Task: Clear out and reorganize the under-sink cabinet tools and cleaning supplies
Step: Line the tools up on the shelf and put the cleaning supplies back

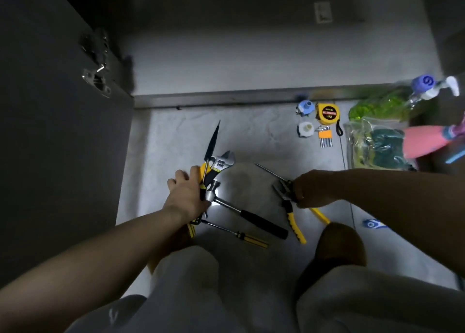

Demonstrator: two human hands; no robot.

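My left hand [187, 193] grips a bundle of tools on the floor: an adjustable wrench [222, 163], a long dark pointed tool [212, 141] and yellow-handled tools. A hammer [246, 214] with a black grip lies under and beside that hand, and a yellow-and-black screwdriver [236, 233] lies below it. My right hand [310, 189] holds yellow-handled pliers [289, 207] near their jaws, together with a thin metal rod [270, 171]. The right hand's fingers are hidden.
The open cabinet floor [251, 63] lies beyond a metal sill [214, 100], with the door [50, 106] at left. A tape measure [327, 112], hex keys [324, 136], two small round parts, a green spray bottle [382, 104], bagged sponges [377, 146] and a pink bottle [425, 141] lie at right.
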